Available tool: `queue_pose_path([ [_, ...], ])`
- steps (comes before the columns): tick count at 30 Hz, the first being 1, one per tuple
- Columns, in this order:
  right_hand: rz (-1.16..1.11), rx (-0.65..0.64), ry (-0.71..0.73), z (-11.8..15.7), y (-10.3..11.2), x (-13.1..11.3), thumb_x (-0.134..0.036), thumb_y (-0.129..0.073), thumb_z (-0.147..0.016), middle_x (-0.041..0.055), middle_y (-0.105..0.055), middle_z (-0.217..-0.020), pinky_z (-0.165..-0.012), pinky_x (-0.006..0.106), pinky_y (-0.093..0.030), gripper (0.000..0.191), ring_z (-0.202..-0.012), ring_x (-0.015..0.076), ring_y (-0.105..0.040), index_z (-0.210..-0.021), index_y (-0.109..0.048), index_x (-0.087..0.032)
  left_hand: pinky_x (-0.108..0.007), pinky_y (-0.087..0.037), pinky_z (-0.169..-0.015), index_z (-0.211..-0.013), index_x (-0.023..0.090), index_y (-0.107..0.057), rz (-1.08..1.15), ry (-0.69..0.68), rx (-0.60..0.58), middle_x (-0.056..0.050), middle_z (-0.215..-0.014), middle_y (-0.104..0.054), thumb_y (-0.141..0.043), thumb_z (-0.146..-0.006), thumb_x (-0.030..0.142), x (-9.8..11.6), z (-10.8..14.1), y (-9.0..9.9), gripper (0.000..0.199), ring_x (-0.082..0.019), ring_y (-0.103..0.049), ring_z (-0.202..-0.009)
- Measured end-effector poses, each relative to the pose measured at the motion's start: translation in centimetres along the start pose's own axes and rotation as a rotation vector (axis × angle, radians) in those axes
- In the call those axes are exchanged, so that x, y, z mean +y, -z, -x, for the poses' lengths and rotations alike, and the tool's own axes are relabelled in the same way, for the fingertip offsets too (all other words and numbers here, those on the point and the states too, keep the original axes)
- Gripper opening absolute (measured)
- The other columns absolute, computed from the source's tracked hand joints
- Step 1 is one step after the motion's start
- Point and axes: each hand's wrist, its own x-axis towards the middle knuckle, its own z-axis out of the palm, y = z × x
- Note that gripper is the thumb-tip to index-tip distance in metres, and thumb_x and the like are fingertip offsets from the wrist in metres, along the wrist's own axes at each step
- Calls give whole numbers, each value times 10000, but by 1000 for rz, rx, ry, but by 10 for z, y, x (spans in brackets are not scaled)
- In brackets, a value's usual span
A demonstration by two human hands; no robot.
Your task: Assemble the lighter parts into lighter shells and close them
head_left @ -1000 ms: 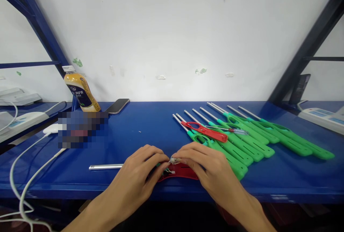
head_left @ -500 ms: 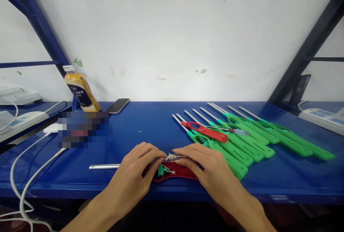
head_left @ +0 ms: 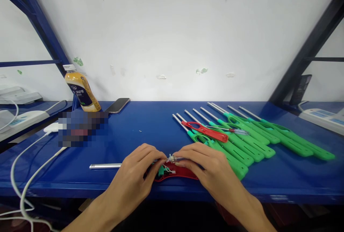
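Note:
My right hand [head_left: 204, 160] is closed around a small clear lighter fuel tank [head_left: 172, 158] with a pale valve end. Facing it, my left hand [head_left: 142, 167] pinches at the valve end; the tiny part between its fingertips is mostly hidden. Beneath both hands lies an opened red lighter shell [head_left: 178, 174], with a green trigger piece [head_left: 161, 170] and thin white wires [head_left: 168, 169] inside. Its metal barrel [head_left: 104, 166] sticks out to the left, partly covered by my left hand. The other red shell half [head_left: 205, 131] rests on green lighters at the right.
Several green long-barrelled lighters [head_left: 252, 146] lie in a row on the blue table [head_left: 150, 124]. A clear-handled screwdriver [head_left: 239, 131] rests across them. At the left are a yellow drink bottle [head_left: 82, 92], a phone [head_left: 118, 105] and white cables [head_left: 27, 192].
Both hands stay almost in place. The fuel tank's valve end has shifted slightly between the fingertips, and the left fingers sit a touch closer to it.

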Motion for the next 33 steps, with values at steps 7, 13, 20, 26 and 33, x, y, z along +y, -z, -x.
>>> queue_pose_path([
  [7, 40, 4, 25, 2, 1, 0, -160, -621, -1052, 45, -807, -1090, -900, 305, -617, 186, -975, 194, -766, -1146, -770, -219, -248, -542, -757, -1039, 197, -654, 0, -4, 5, -5, -908, -718, -565, -1048, 74, 3, -1, 1, 152, -144, -648, -804],
  [13, 47, 36, 71, 2, 0, 2, -123, -622, -1041, 52, -819, -1089, -919, 313, -617, 207, -987, 199, -773, -1156, -776, -200, -241, -539, -766, -1046, 198, -651, 11, 3, 7, -5, -916, -717, -569, -1040, 59, 3, -1, 0, 161, -143, -652, -815],
  [20, 33, 67, 105, 0, 0, -1, -115, -595, -1054, 41, -829, -1066, -904, 290, -627, 210, -964, 183, -778, -1141, -771, -188, -244, -532, -757, -1044, 198, -647, 20, 10, 2, -6, -913, -709, -566, -1046, 63, 3, 0, 0, 157, -142, -645, -810],
  [26, 26, 76, 66, 1, -1, -1, -99, -585, -1050, 39, -821, -1082, -910, 304, -638, 244, -976, 186, -779, -1133, -778, -224, -255, -539, -767, -1055, 208, -657, 27, 21, -2, -5, -923, -719, -566, -1053, 86, 2, 0, 0, 152, -144, -657, -812],
  [33, 29, 90, 46, 1, 1, -2, -70, -591, -1029, 45, -804, -1065, -878, 294, -639, 262, -945, 178, -770, -1100, -787, -228, -265, -536, -745, -1032, 230, -668, 27, 134, -18, 3, -922, -719, -607, -1031, 113, 2, 1, 1, 131, -154, -667, -821],
])
